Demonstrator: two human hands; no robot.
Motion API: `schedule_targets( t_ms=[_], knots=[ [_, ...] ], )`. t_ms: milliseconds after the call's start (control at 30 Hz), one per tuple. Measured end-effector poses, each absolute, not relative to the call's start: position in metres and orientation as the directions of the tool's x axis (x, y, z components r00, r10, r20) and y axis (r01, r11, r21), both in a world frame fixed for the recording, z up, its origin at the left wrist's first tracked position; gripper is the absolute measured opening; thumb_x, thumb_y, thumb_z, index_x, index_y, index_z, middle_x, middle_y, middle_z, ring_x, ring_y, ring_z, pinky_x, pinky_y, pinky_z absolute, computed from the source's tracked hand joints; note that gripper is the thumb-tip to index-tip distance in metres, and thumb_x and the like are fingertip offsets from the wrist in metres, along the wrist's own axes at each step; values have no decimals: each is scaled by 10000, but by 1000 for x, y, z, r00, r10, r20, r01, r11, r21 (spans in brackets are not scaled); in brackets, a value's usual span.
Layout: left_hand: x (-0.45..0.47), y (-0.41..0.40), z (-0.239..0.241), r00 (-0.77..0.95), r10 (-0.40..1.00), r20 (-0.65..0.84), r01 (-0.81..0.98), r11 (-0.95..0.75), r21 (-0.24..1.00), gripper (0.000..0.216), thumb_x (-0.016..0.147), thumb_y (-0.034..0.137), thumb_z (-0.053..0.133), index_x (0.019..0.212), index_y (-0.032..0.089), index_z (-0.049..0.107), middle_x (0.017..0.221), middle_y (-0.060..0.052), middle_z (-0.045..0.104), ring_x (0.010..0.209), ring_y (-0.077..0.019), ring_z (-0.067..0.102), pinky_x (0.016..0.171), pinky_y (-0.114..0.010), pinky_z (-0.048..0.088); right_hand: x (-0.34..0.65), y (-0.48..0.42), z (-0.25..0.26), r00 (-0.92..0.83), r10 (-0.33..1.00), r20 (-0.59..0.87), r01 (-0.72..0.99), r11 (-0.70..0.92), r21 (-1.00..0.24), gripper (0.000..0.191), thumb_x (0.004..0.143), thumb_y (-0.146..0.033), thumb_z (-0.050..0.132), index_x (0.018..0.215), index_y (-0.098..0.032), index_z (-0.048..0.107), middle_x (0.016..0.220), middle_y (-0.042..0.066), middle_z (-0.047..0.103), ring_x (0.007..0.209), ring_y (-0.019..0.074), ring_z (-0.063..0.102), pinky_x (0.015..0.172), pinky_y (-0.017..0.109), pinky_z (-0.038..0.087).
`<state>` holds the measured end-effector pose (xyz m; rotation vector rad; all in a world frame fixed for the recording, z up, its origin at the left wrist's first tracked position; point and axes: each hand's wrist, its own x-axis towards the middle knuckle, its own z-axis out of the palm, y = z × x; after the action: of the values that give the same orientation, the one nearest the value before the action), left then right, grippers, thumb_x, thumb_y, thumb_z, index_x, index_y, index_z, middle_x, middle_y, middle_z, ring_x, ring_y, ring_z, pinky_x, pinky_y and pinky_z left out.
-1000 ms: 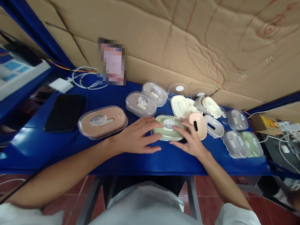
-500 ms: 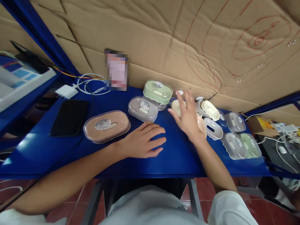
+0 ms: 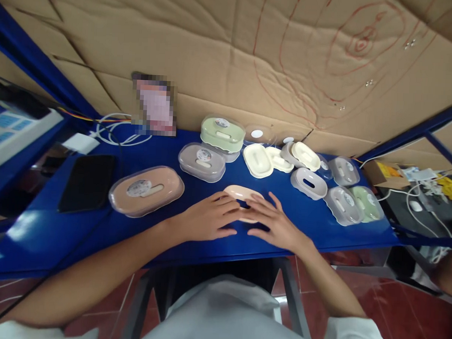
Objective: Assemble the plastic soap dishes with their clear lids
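Touching pink dish (image 3: 243, 194) now, right hand (image 3: 277, 226) back (left hand (image 3: 208, 219) too).

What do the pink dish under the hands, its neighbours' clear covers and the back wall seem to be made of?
Pink dish: likely smooth matte plastic, moulded rounded rim. Clear covers: probably thin glossy plastic, see-through with glare. Back wall: corrugated cardboard, brown, creased.

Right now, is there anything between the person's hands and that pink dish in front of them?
Nothing visible is. The left hand and the right hand already rest on the near side of the pink dish, one at each end, on the blue table. The other dishes, such as the cream dish, lie farther back.
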<state>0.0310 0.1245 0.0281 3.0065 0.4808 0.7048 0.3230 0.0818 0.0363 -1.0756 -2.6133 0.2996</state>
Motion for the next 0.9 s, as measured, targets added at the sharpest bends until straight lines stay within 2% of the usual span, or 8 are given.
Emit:
schedule_targets(
  t_ms=[100,233,400,467,567,700,767,900],
  knots=[
    [28,130,25,850,342,400,356,-933,41,172,1026,313,709,1155,198,713,1091,-58,776,1095,-246,701,1033,-409,477,329,136,39,-556,800,228,761,600,-247,436,1111,-373,561,1535,-284,611,1618,116,596,1572,318,486,1314,627,342],
    [22,133,32,822,353,446,389,-921,12,107,1056,262,660,1108,194,723,1050,-41,789,1031,-214,717,1012,-389,487,345,175,34,-489,844,219,831,527,-176,424,1071,-359,618,1460,-197,664,1578,177,618,1601,385,426,1286,681,386],
    [21,127,44,666,342,662,430,-902,33,117,1059,240,673,1144,176,721,1091,-43,813,997,-182,736,986,-345,525,355,148,27,-632,727,268,583,674,-453,228,1042,-228,588,1229,-237,718,1464,118,700,1536,295,534,1267,580,479],
    [23,125,45,627,357,692,463,-885,37,112,1048,238,689,1141,187,725,1101,-45,820,989,-190,738,973,-352,535,354,135,27,-621,730,285,537,661,-523,255,1045,-245,590,1284,-254,680,1499,122,672,1500,287,574,1248,570,503],
    [30,127,39,627,396,670,505,-862,38,96,1058,244,678,1123,199,733,1098,-40,824,983,-188,740,951,-351,534,348,124,26,-472,793,385,597,609,-523,428,1064,-335,595,1482,-259,543,1610,178,560,1525,317,543,1235,606,504],
    [42,135,28,660,426,619,510,-859,48,120,1086,243,632,1147,206,729,1171,-35,818,1062,-190,745,1032,-366,513,341,122,26,-531,744,404,620,667,-414,612,1031,-465,687,1580,-280,489,1715,170,442,1622,372,396,1281,645,441],
    [47,139,24,677,449,583,507,-859,73,153,1085,219,617,1199,207,719,1253,-52,795,1177,-206,728,1132,-397,480,340,123,25,-593,712,377,610,703,-366,532,1030,-425,709,1525,-288,571,1669,142,516,1618,357,408,1287,619,451],
    [50,144,23,679,515,523,529,-838,138,311,1063,154,595,1366,194,654,1426,-116,706,1402,-253,627,1291,-486,376,341,125,20,-523,748,409,648,660,-379,436,1053,-369,683,1472,-272,618,1580,133,606,1583,330,471,1273,605,480]
  ],
)
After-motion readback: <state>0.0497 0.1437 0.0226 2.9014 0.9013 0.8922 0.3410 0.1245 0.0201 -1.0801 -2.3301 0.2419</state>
